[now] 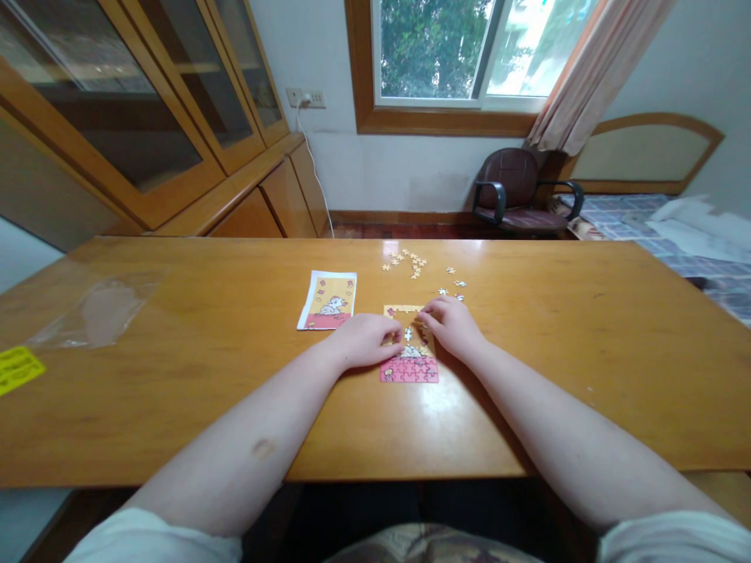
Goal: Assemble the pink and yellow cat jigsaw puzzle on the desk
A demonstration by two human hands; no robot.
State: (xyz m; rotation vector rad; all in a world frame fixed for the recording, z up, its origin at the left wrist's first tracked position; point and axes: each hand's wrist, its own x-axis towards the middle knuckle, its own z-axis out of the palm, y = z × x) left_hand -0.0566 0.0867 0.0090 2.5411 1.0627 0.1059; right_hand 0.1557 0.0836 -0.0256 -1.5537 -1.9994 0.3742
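A partly assembled jigsaw puzzle (409, 369) lies on the wooden table, pink along its near part and yellow at its far edge, with a gap in the middle. A white puzzle piece (408, 334) sits inside that gap. My left hand (368, 341) rests at the puzzle's left side, fingers curled over its edge; what they hold, if anything, is hidden. My right hand (450, 324) is at the upper right side, fingertips pinched together over the puzzle, with anything between them too small to name. A reference picture (332, 300) of a white animal lies left of the puzzle.
Several loose yellow pieces (415, 262) lie beyond the puzzle, and a few whitish ones (460, 283) are near my right hand. A clear plastic bag (109, 311) and a yellow label (19, 369) are on the left of the table (587, 313).
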